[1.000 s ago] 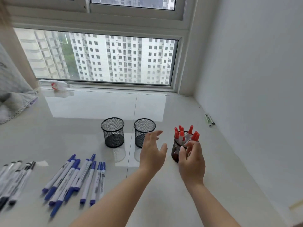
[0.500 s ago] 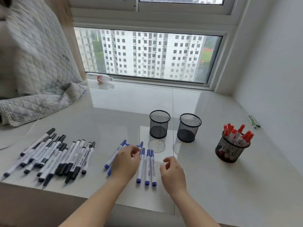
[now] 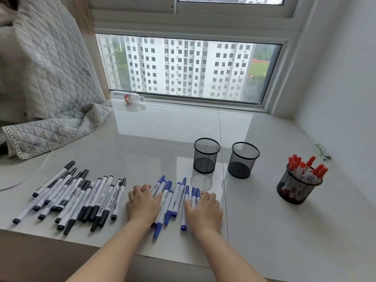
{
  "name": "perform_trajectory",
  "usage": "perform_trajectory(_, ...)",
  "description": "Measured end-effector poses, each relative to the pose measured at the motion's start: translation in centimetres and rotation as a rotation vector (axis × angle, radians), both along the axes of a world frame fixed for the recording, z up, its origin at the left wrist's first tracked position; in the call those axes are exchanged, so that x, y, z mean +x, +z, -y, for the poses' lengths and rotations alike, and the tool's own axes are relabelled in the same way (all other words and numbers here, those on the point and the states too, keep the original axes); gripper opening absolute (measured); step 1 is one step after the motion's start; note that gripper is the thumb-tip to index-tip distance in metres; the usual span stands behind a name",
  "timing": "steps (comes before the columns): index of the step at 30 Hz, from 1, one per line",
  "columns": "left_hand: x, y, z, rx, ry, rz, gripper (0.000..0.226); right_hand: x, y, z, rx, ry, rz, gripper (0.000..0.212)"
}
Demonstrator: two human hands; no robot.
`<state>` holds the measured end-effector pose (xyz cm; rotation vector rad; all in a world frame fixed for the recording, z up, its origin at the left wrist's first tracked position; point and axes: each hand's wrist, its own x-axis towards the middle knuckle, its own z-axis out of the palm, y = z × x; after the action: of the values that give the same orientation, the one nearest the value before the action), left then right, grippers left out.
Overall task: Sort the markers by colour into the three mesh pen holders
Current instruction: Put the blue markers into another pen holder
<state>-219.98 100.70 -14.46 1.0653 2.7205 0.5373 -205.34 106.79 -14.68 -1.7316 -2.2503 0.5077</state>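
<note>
Both hands (image 3: pixel 175 207) flank the blue markers (image 3: pixel 171 200) (two mesh holders (image 3: pixel 223 157) empty).

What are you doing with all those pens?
A person is sorting markers by colour into mesh pen holders on a windowsill. The red markers already stand in the right-hand holder. The other two holders are empty. The left hand and right hand rest on either side of the blue markers, as if gathering them up. The black markers lie in a loose pile to the left, untouched.
</note>
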Motion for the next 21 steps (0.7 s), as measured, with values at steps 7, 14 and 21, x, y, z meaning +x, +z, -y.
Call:
perform_trajectory(7, -0.1, -0.9, -0.8, -0.119, -0.025, -0.134, 0.053, 0.4, -0.1, -0.5, -0.007, 0.028, 0.032, 0.052)
perform_trajectory(14, 0.0, -0.9, -1.1, -0.069, 0.008, -0.145, 0.036, 0.3, -0.1, -1.1, -0.052, 0.027, 0.076, 0.046)
perform_trajectory(21, -0.6, -0.8, 0.0, 0.116, -0.001, -0.091, 0.027, 0.7, 0.0, -2.4, -0.078, 0.014, 0.065, 0.027)
